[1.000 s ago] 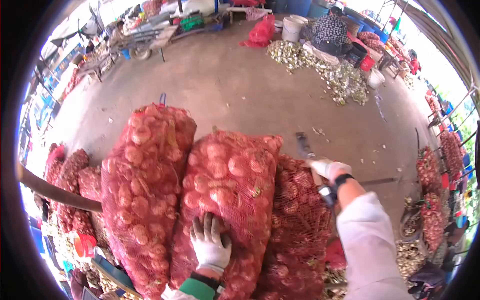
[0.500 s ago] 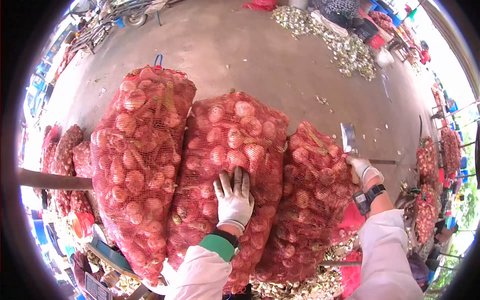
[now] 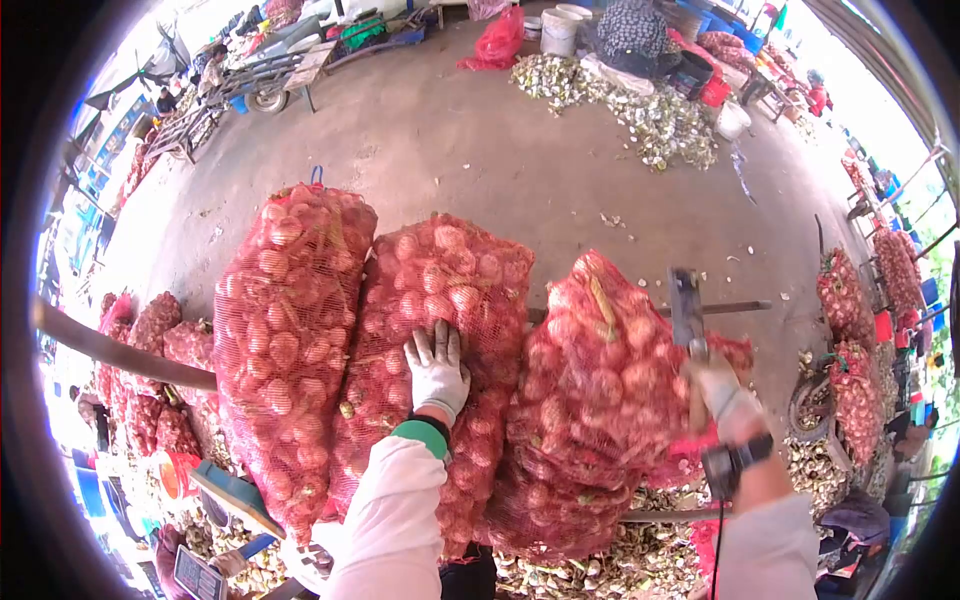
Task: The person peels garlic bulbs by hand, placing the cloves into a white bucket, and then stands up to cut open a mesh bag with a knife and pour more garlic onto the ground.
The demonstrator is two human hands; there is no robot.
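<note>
Three red mesh sacks full of bulbs lie side by side: a left sack (image 3: 290,340), a middle sack (image 3: 400,290) and a right sack (image 3: 600,370). My left hand (image 3: 438,375), in a white glove with grey fingertips, lies flat on the middle sack, fingers spread. My right hand (image 3: 712,385), gloved and blurred, is wrapped round the handle of a cleaver-like blade (image 3: 686,305) beside the right sack's right edge. The blade points away from me.
Metal bars (image 3: 130,355) run by the sacks. More filled sacks stand at far left and far right (image 3: 855,390). Peelings (image 3: 660,130) lie on the floor beyond, near a crouching person (image 3: 632,35). A scale display (image 3: 198,575) is at lower left.
The view has tilted up and shows more of the far floor. My right hand and the blade have shifted slightly left, and the right sack has changed shape. My left hand still rests on the middle sack.
</note>
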